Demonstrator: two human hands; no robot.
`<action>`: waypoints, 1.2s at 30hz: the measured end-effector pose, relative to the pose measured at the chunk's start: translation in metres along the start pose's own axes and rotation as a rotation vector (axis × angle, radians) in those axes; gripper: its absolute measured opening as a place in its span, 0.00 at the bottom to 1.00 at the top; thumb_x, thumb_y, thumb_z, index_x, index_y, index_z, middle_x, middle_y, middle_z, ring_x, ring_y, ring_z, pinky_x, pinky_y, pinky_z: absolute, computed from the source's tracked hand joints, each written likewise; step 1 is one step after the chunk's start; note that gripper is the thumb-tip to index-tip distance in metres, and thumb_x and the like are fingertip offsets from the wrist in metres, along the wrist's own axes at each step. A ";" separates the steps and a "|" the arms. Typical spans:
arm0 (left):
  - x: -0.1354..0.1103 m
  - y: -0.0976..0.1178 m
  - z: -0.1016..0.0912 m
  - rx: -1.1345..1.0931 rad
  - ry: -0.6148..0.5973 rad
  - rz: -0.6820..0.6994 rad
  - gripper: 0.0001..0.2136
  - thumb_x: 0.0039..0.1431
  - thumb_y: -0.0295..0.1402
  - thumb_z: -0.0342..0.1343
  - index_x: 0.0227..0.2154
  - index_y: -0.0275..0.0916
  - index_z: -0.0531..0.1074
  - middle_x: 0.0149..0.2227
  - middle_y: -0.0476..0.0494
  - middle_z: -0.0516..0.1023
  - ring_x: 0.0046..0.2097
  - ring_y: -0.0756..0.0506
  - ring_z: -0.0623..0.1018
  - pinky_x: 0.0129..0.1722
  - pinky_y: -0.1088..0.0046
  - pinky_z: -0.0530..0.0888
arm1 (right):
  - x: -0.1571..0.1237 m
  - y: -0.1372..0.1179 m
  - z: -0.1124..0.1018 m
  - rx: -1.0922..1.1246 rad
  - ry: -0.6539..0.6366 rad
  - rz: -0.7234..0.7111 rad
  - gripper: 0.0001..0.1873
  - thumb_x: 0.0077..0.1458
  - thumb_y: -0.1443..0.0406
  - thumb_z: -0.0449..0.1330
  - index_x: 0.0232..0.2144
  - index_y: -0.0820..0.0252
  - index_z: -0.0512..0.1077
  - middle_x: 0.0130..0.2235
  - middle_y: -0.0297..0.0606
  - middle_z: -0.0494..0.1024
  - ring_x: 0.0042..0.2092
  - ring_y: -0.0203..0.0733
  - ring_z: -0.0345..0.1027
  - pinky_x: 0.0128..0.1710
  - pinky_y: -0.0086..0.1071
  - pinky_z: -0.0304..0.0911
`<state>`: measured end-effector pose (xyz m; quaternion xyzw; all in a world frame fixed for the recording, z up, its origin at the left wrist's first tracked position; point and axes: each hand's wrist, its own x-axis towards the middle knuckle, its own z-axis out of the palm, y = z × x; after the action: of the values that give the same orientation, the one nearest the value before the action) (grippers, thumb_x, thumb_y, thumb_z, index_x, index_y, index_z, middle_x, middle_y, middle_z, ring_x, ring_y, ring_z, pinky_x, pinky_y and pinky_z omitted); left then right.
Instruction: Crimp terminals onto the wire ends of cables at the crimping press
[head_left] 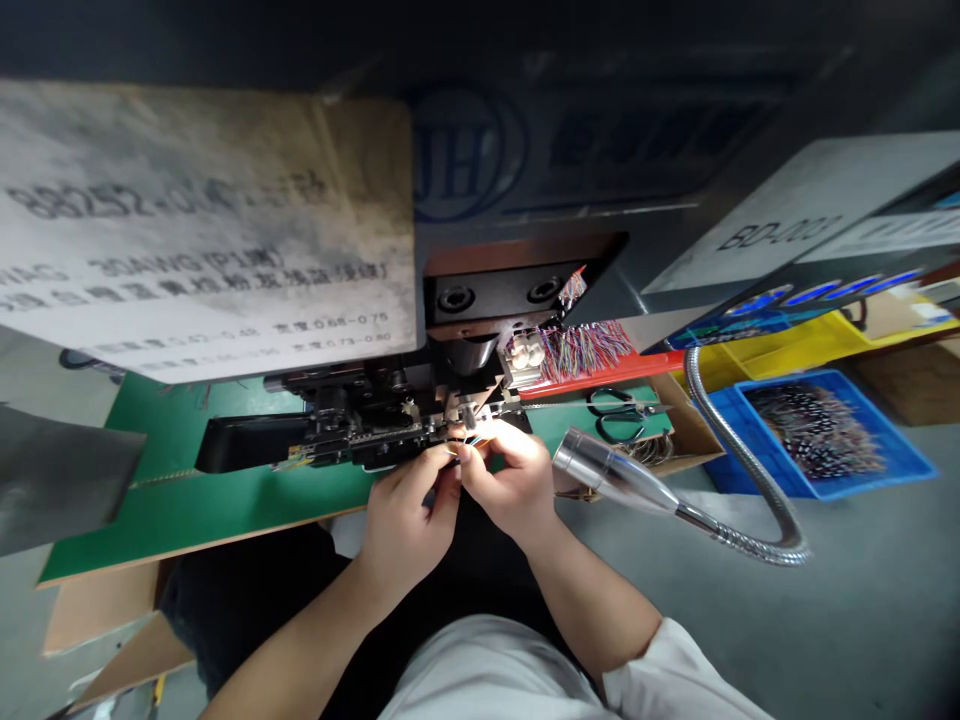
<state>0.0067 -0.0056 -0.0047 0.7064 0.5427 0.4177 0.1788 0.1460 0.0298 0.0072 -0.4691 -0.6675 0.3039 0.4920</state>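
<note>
Little room right of the right hand (510,490), gooseneck lamp (615,475) between it and the blue crate (825,488)

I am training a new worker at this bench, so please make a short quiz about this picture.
1. Which is nearer the gooseneck lamp: the left hand or the right hand?
2. True or false: the black-handled scissors lie on the green mat.
3. What colour is the crate that holds the bundled wires?

Key: 1. The right hand. 2. True. 3. Blue.
</note>
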 end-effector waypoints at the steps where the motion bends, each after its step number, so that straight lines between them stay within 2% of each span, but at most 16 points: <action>1: 0.000 0.000 0.000 -0.005 -0.006 -0.004 0.08 0.63 0.27 0.54 0.42 0.40 0.74 0.38 0.45 0.84 0.37 0.47 0.83 0.41 0.75 0.78 | 0.000 0.001 0.000 0.007 -0.002 0.001 0.06 0.54 0.67 0.60 0.33 0.59 0.78 0.20 0.29 0.69 0.21 0.34 0.60 0.21 0.27 0.61; 6: 0.000 -0.002 0.000 -0.007 -0.001 0.019 0.07 0.62 0.26 0.54 0.41 0.40 0.74 0.37 0.46 0.84 0.37 0.47 0.83 0.40 0.76 0.78 | -0.002 0.004 0.001 0.024 -0.003 0.004 0.05 0.54 0.65 0.62 0.34 0.58 0.77 0.20 0.28 0.68 0.21 0.33 0.61 0.23 0.27 0.62; 12: -0.002 -0.003 0.001 0.024 -0.016 0.031 0.07 0.62 0.26 0.54 0.40 0.40 0.74 0.34 0.46 0.84 0.35 0.47 0.83 0.37 0.76 0.76 | -0.001 -0.003 -0.002 -0.015 0.001 0.008 0.02 0.52 0.69 0.62 0.30 0.59 0.75 0.19 0.26 0.66 0.21 0.33 0.61 0.25 0.27 0.64; 18: -0.004 -0.004 0.000 0.051 -0.041 0.043 0.08 0.62 0.26 0.55 0.42 0.40 0.74 0.35 0.47 0.84 0.35 0.47 0.83 0.36 0.76 0.75 | 0.001 -0.003 -0.005 0.025 -0.058 -0.081 0.07 0.52 0.73 0.59 0.33 0.59 0.76 0.28 0.34 0.79 0.26 0.35 0.70 0.26 0.28 0.68; 20: -0.004 -0.003 -0.001 0.046 -0.027 0.049 0.09 0.62 0.25 0.55 0.43 0.40 0.74 0.36 0.46 0.84 0.36 0.47 0.83 0.38 0.76 0.75 | 0.001 -0.001 -0.004 0.045 -0.040 -0.076 0.07 0.53 0.72 0.60 0.34 0.59 0.77 0.29 0.35 0.79 0.26 0.35 0.70 0.25 0.28 0.68; 23: -0.004 -0.003 -0.001 0.035 -0.007 0.055 0.08 0.62 0.25 0.55 0.42 0.40 0.74 0.36 0.46 0.83 0.37 0.47 0.83 0.39 0.77 0.75 | 0.000 0.002 -0.003 0.050 -0.047 -0.067 0.07 0.54 0.71 0.61 0.36 0.61 0.78 0.26 0.33 0.77 0.24 0.34 0.67 0.24 0.28 0.66; 27: -0.003 -0.002 0.000 0.042 0.013 0.034 0.06 0.62 0.26 0.56 0.40 0.40 0.74 0.34 0.47 0.83 0.35 0.48 0.82 0.36 0.77 0.75 | 0.001 0.002 -0.003 0.027 -0.045 -0.075 0.04 0.55 0.70 0.62 0.35 0.61 0.77 0.22 0.30 0.71 0.22 0.33 0.62 0.23 0.28 0.62; 34: -0.003 -0.003 0.000 0.044 0.015 0.036 0.05 0.62 0.26 0.55 0.39 0.40 0.74 0.35 0.46 0.83 0.35 0.47 0.83 0.36 0.77 0.75 | -0.001 0.004 -0.003 0.039 -0.074 -0.069 0.04 0.55 0.69 0.62 0.35 0.60 0.75 0.24 0.30 0.71 0.23 0.33 0.62 0.23 0.27 0.61; 36: -0.003 -0.003 -0.001 0.029 0.019 0.051 0.06 0.62 0.26 0.56 0.40 0.40 0.74 0.37 0.46 0.84 0.37 0.47 0.83 0.39 0.77 0.76 | -0.002 0.004 -0.003 0.027 -0.039 -0.046 0.02 0.53 0.68 0.63 0.31 0.60 0.73 0.21 0.27 0.67 0.22 0.32 0.60 0.22 0.26 0.60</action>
<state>0.0042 -0.0072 -0.0073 0.7184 0.5323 0.4209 0.1528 0.1498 0.0294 0.0043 -0.4409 -0.6835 0.3103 0.4921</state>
